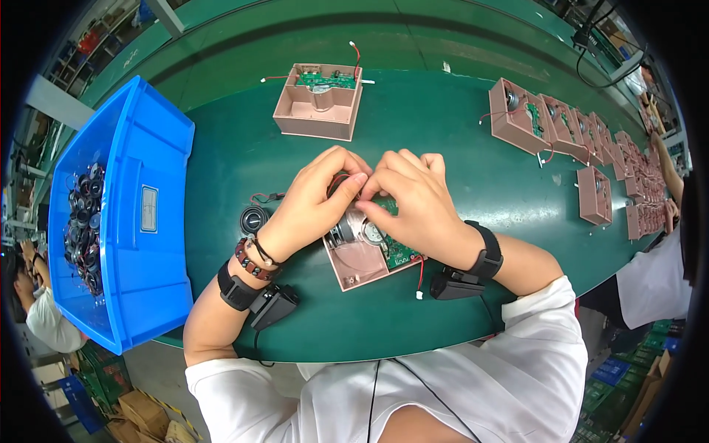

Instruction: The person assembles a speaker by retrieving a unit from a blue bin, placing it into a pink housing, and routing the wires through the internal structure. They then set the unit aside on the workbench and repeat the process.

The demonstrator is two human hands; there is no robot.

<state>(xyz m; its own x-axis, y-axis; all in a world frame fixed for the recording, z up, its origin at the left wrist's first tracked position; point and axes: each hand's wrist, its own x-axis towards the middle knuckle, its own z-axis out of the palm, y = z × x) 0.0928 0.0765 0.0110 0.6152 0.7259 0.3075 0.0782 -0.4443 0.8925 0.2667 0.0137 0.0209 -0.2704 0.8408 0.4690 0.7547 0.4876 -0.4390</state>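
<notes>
A pinkish-brown open housing (352,277) lies on the table under both hands, with a green circuit board (399,252) and a round speaker (341,235) inside. My left hand (314,196) is closed above its far side, thumb and fingers pinched on a thin red wire (337,179). Beside it, my right hand (415,193) is also closed, thumb and forefinger meeting close to the left fingertips; what they grip is too small to make out. A loose black speaker (253,219) with a red lead lies left of my left wrist. Another red wire with a white plug (419,294) hangs from the housing's near side.
A blue bin (159,266) holding many small black speakers (85,221) stands at the left. Another housing with a board (317,111) sits at the far middle. Rows of similar housings (521,122) line the right side, where other people are working.
</notes>
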